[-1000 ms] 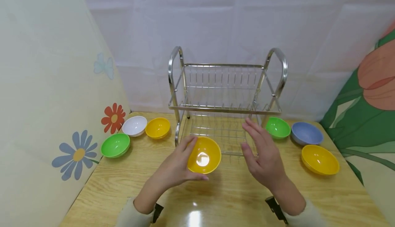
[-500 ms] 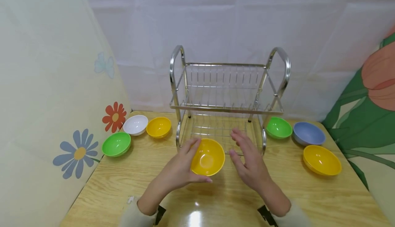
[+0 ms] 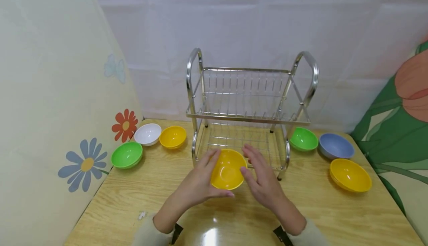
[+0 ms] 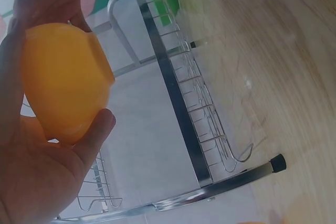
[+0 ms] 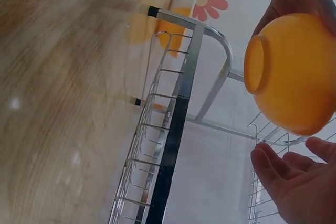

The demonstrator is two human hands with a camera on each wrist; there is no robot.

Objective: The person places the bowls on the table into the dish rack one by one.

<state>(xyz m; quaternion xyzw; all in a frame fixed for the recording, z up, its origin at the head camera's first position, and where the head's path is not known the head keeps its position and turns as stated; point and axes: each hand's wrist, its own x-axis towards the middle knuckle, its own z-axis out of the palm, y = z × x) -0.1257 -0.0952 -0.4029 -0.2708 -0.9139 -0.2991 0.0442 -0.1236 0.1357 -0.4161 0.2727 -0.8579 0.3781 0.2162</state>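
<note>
A small glossy yellow bowl (image 3: 229, 170) is held up in front of the metal dish rack, its inside facing me in the head view. My left hand (image 3: 200, 181) grips it from the left, thumb below and fingers along the far rim. The right hand (image 3: 265, 183) is close by the bowl's right side, fingers extended. From the right wrist view, a narrow gap shows between the right fingertips and the bowl (image 5: 294, 74), and its foot ring is visible. In the left wrist view the left thumb (image 4: 97, 135) presses against the bowl's outside.
The two-tier rack (image 3: 249, 119) stands at the back centre. On the left sit a white bowl (image 3: 148, 134), a yellow bowl (image 3: 172, 136) and a green bowl (image 3: 127, 155). On the right are another green bowl (image 3: 304, 139), a blue bowl (image 3: 336, 146) and a larger yellow bowl (image 3: 350, 175).
My right hand has moved left, right up to the held bowl. The left hand and its bowl have shifted slightly right in view. The head view has drifted a little.
</note>
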